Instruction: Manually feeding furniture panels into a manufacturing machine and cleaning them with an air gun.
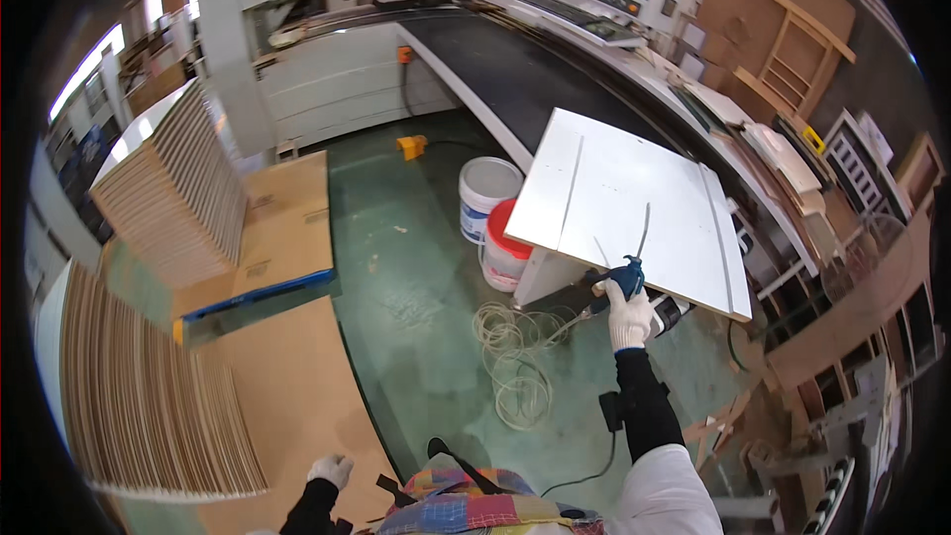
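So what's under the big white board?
Under the flat white board you can see a white plastic bucket and another white bucket with a red lid on the green floor. The board covers whatever holds it up.

Right hand (631, 317), in a white glove with a black sleeve, grips a blue air blow gun (626, 275); its thin nozzle points up over the near edge of a white panel (634, 203). Panel lies flat, tilted in view, with two shallow grooves running along it. A pale coiled hose (515, 357) trails from the gun onto the green floor (396, 277). Two buckets stand just beside the panel's left corner: a white bucket (485, 193), and a red-lidded bucket (503, 256) partly under the panel. Left hand (330, 471), gloved, hangs low near stacked brown boards (149, 406). A black conveyor bed (525, 69) runs behind.
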Action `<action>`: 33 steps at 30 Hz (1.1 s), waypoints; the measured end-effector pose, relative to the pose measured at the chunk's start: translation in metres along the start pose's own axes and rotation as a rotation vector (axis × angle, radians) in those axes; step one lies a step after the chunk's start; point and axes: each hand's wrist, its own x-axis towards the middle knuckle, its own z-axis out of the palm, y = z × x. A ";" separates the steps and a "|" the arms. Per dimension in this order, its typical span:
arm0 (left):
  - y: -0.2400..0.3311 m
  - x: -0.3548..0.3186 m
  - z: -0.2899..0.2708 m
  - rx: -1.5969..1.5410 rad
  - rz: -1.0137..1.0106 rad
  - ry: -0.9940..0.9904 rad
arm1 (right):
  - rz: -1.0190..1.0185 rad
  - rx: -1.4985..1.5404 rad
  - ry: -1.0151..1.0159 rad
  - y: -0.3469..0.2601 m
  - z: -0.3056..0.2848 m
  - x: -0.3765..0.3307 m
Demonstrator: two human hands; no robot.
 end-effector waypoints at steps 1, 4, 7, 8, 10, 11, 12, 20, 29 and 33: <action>0.017 0.019 -0.025 0.042 0.043 -0.003 | 0.029 -0.116 0.073 -0.022 -0.002 -0.004; 0.076 0.075 -0.084 0.101 0.278 0.136 | -0.140 -0.214 0.275 -0.082 -0.052 -0.009; 0.177 0.113 -0.123 -0.064 0.517 0.185 | -0.084 0.343 0.509 -0.189 -0.105 -0.011; 0.199 0.130 -0.125 -0.102 0.550 0.191 | -0.070 0.442 0.324 -0.199 -0.124 -0.010; 0.276 0.142 -0.134 -0.093 0.707 0.175 | -0.077 0.409 0.265 -0.189 -0.155 0.010; 0.308 0.138 -0.141 -0.087 0.786 0.198 | -0.065 0.419 0.295 -0.194 -0.128 0.022; 0.331 0.147 -0.143 -0.164 0.907 0.230 | -0.054 0.434 0.309 -0.202 -0.096 0.042; 0.494 0.181 -0.146 0.026 1.560 0.504 | 0.515 -0.174 -0.116 -0.076 -0.017 0.290; 0.520 0.174 -0.166 0.025 1.614 0.477 | 0.586 -0.309 -0.092 -0.017 0.010 0.405; 0.518 0.180 -0.165 -0.001 1.650 0.489 | 0.559 -0.415 0.196 0.004 -0.061 0.406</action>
